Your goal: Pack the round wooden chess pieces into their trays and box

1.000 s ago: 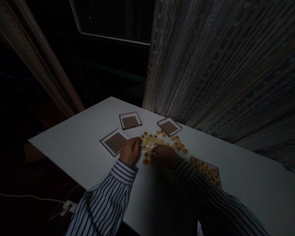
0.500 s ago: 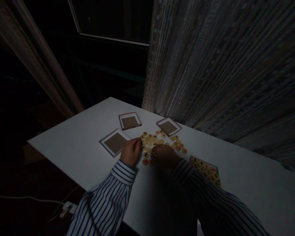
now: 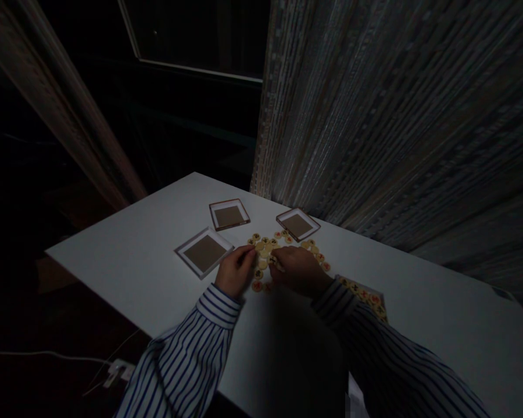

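A scatter of round yellow game discs (image 3: 283,242) with dark and red marks lies in the middle of the white table (image 3: 148,261). My left hand (image 3: 234,270) rests at the left edge of the scatter, fingers curled with the tips on a disc. My right hand (image 3: 297,269) lies over the middle of the scatter, fingers bent down onto the discs, pinching at one. Both arms wear striped sleeves.
Three shallow square trays with brown insides lie beyond the hands: one at the left (image 3: 204,253), one at the back (image 3: 229,214), one at the right (image 3: 298,224). A tray filled with discs (image 3: 370,301) lies beside my right sleeve. A woven curtain (image 3: 396,128) hangs behind.
My right hand has moved up and a little left, further over the discs. My left fingers have stretched slightly towards the pile.
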The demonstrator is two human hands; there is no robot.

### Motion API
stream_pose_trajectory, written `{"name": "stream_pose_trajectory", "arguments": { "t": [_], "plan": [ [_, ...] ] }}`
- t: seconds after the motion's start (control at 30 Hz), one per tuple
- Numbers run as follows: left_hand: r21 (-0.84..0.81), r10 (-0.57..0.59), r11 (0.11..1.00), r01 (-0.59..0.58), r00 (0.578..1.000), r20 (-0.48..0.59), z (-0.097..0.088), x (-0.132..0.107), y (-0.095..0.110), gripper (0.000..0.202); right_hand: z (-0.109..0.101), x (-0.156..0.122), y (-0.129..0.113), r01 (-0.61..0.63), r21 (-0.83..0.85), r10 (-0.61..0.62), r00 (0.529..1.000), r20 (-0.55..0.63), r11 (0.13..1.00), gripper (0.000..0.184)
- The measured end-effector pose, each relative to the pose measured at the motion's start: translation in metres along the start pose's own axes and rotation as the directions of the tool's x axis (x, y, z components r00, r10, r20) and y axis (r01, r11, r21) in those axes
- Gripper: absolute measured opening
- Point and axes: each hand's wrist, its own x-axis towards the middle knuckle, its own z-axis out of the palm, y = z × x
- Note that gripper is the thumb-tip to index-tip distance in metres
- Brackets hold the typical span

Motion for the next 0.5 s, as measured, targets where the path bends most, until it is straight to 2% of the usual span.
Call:
{"name": "stream_pose_trajectory", "arguments": {
  "t": [0.23, 0.37, 0.5],
  "plan": [
    [-0.286, -0.107, 0.945, 0.155, 0.978, 0.177, 0.008, -0.006, 0.014, 0.031, 0.0, -0.01, -0.004, 0.077, 0.074, -0.068, 0.99, -0.124, 0.994, 0.027],
    [-0.449, -0.167, 0.85, 0.275, 0.95, 0.264, 0.01, -0.008, 0.015, 0.034, 0.001, -0.013, -0.003, 0.099, 0.134, -0.073, 0.98, -0.183, 0.986, 0.026],
    [-0.566, -0.18, 0.754, 0.333, 0.934, 0.309, 0.011, -0.008, 0.013, 0.04, 0.004, -0.016, 0.0, 0.158, 0.22, -0.086, 0.948, -0.307, 0.963, 0.023]
  ]
}}
